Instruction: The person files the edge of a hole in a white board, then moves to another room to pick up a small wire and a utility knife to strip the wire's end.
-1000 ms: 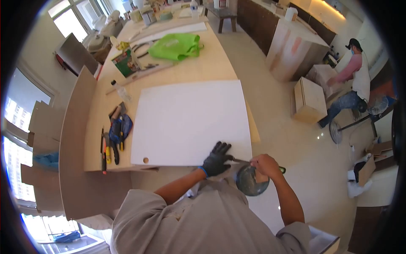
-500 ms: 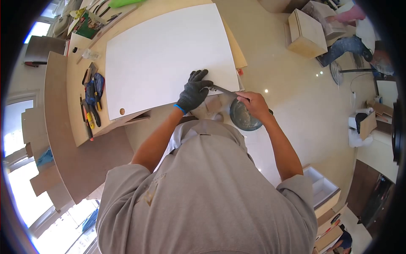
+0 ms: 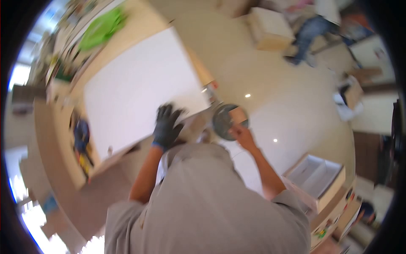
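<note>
A large white panel point(image 3: 139, 89) lies on the workbench. My left hand point(image 3: 167, 127), in a dark work glove with a blue cuff, is at the panel's near edge with its fingers spread. My bare right hand point(image 3: 242, 134) is over a round dark bucket point(image 3: 220, 122) to the right of the panel. Its fingers are closed at the lower end of a flat tan rectangular piece point(image 3: 238, 115). Motion blur hides what this piece is made of.
Pliers and other hand tools point(image 3: 81, 137) lie on the bench's left side, and a green bag point(image 3: 101, 28) lies farther back. A divided drawer box point(image 3: 313, 175) stands at right. A person in jeans point(image 3: 311, 36) is near a wooden box point(image 3: 270, 29) on the floor.
My right hand has moved from the panel's corner down over the bucket; the grey strip between my hands no longer shows. My left hand has spread its fingers. The view has turned right.
</note>
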Demonstrator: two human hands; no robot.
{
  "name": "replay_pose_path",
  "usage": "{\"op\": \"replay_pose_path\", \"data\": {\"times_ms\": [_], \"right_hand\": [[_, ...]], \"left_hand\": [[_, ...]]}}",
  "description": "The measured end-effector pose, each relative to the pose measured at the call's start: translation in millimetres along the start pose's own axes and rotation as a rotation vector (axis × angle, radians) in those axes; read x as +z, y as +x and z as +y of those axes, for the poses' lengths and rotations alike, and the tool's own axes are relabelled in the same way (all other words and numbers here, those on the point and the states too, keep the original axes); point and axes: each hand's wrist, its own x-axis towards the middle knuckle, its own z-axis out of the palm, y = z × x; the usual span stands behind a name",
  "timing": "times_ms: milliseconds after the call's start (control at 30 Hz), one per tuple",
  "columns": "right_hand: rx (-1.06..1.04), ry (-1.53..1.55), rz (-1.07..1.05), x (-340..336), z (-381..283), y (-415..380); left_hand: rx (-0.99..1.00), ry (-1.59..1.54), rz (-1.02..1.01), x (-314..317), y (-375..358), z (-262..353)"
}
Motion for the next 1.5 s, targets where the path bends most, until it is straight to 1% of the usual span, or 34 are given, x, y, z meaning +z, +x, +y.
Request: {"op": "replay_pose_path", "data": {"times_ms": [33, 67, 100, 133, 167, 200, 267, 367, 400, 500, 600, 667, 733, 767, 833, 867, 900, 967, 1067, 1167, 1200, 1300, 1333, 1367, 1433, 1500], "right_hand": [[0.073, 0.037, -0.077, 10, 16, -9], [0.098, -0.010, -0.056, 13, 5, -18], [0.000, -0.068, -0.024, 23, 8, -28], [0.137, 0.044, -0.114, 25, -3, -32], [0.040, 0.002, -0.060, 39, 5, -35], [0.043, 0.049, -0.055, 41, -6, -37], [0.076, 0.048, -0.076, 58, -3, -38], [0.080, 0.078, -0.079, 57, -28, -43], [0.088, 0.105, -0.109, 53, -31, -44], [0.088, 0.014, -0.028, 59, -13, -52], [0.204, -0.024, 0.063, 62, 15, -69], [0.214, -0.155, 0.164, 68, 39, -84], [0.333, -0.122, 0.232, 72, 46, -104], [0.457, -0.124, 0.159, 61, 15, -115], [0.485, -0.060, 0.254, 88, 42, -136], [0.479, -0.084, 0.230, 92, 37, -151], [0.476, -0.135, 0.189, 98, 38, -163], [0.562, -0.142, 0.131, 107, 41, -184], [0.638, -0.110, 0.160, 102, 17, -218], [0.673, -0.131, 0.265, 112, 28, -248], [0.694, -0.146, 0.264, 113, 30, -255], [0.893, 0.001, 0.205, 103, 4, -264], [0.917, 0.086, 0.197, 101, 3, -265], [0.734, -0.060, 0.270, 116, 38, -271], [0.616, -0.188, 0.345, 128, 73, -272], [0.653, -0.134, 0.343, 117, 69, -270]], "left_hand": [[-0.007, 0.033, 0.002, 2, -5, 7], [-0.011, 0.033, 0.013, 10, -6, 4], [-0.007, 0.015, 0.003, 11, -6, 2], [0.007, 0.024, 0.029, 18, -7, -5], [0.002, 0.035, 0.052, 25, -7, -9], [0.012, 0.042, 0.029, 25, -3, -7], [0.001, 0.075, -0.010, 16, 3, -2], [0.066, 0.192, 0.038, 20, 7, -11], [0.060, 0.213, 0.040, 20, 9, -8], [0.079, 0.255, 0.044, 21, 8, -10], [0.106, 0.295, 0.075, 35, 9, -21], [0.104, 0.285, 0.065, 32, 6, -20], [0.091, 0.305, 0.022, 27, 6, -18], [0.098, 0.302, 0.005, 24, 6, -18], [0.082, 0.325, 0.002, 31, 6, -21], [0.090, 0.342, 0.005, 32, 6, -21], [0.063, 0.360, -0.067, 21, 7, -12], [0.066, 0.342, -0.055, 18, 6, -10], [0.077, 0.409, -0.024, 19, 5, -9], [0.020, 0.417, -0.078, 14, 6, -3], [0.076, 0.430, -0.032, 19, 4, -10], [0.033, 0.432, -0.067, 12, 5, -3], [0.063, 0.420, -0.024, 17, 5, -8], [0.054, 0.480, -0.023, 22, 5, -9], [0.080, 0.496, 0.047, 35, 4, -18], [0.081, 0.457, 0.068, 36, 4, -19]]}}
